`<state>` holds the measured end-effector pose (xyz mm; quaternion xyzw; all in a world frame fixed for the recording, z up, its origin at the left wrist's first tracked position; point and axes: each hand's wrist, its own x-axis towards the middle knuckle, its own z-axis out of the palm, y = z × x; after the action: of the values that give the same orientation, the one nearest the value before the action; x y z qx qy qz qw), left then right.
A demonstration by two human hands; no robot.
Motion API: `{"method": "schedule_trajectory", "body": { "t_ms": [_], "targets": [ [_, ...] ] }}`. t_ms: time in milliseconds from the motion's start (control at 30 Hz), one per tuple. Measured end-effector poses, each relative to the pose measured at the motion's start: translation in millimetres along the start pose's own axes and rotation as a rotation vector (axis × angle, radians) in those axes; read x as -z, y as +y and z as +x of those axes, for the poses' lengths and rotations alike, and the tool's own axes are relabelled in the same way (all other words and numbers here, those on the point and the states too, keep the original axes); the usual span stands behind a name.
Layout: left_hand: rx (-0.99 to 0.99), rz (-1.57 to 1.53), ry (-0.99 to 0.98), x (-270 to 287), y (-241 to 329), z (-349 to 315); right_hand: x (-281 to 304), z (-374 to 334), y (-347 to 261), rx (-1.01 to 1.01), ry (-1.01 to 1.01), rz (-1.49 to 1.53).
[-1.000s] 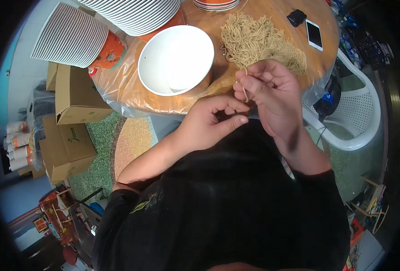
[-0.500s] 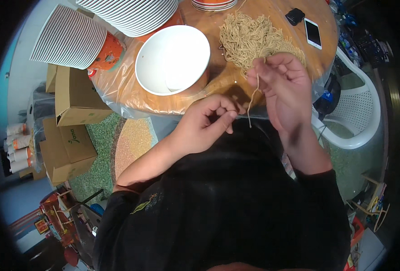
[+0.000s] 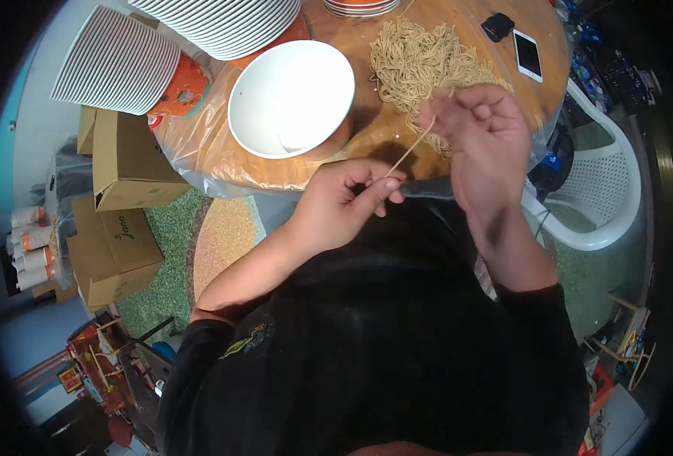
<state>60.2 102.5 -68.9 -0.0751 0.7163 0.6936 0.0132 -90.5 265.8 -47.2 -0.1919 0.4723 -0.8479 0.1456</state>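
A thin tan string runs taut and slanting between my two hands, just over the table's near edge. My left hand pinches its lower end between thumb and forefinger. The upper end is at the fingertips of my right hand, closed on it and slightly blurred, with the other fingers curled. Just beyond my right hand lies a loose heap of the same tan string, partly covered by the fingers. To the left of the heap, a large white paper tub stands with its mouth toward me; some tan bits show inside.
Stacks of nested tubs rise on the table's far left. A white phone and a small black object lie at the far right. Plastic sheeting covers the wooden table. Cardboard boxes sit left, a white chair right.
The string hung free from my right hand beside my left; now my left hand grips its lower end and it is stretched straight. My right hand's fingers have shifted slightly.
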Motion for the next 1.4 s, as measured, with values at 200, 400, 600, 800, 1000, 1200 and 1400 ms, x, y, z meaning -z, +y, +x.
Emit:
{"method": "schedule_trajectory", "body": {
  "t_ms": [200, 400, 600, 800, 1000, 1200, 1400],
  "targets": [
    [0.042, 0.027, 0.06, 16.7, -26.0, -11.9, 25.9, 21.7, 18.7, 0.037, 0.08, 0.018],
    [-0.147, 0.48, 0.251, 28.6, -19.7, -19.3, 36.8, 21.6, 24.3, -0.089, -0.091, -0.977],
    [0.009, 0.58, 0.168, 33.6, 2.0, -27.6, -2.2, -16.0, 20.2, 0.493, -0.598, -0.903],
    [0.138, 0.134, 0.084, 34.6, 0.3, -24.3, -7.3, -36.5, 41.1, 0.254, -0.613, -0.711],
    [0.181, -0.004, 0.026, 33.8, -0.2, -23.9, -1.1, -34.6, 52.4, 0.355, -0.454, -0.785],
    [0.025, -0.093, 0.154, 29.8, -13.8, -26.7, -3.6, -32.4, 37.1, 0.135, -0.36, -0.761],
    [-0.264, 0.231, 0.318, 23.6, -14.8, -25.1, -10.0, -36.1, 28.6, 0.048, -0.361, -0.713]
  ]
}}
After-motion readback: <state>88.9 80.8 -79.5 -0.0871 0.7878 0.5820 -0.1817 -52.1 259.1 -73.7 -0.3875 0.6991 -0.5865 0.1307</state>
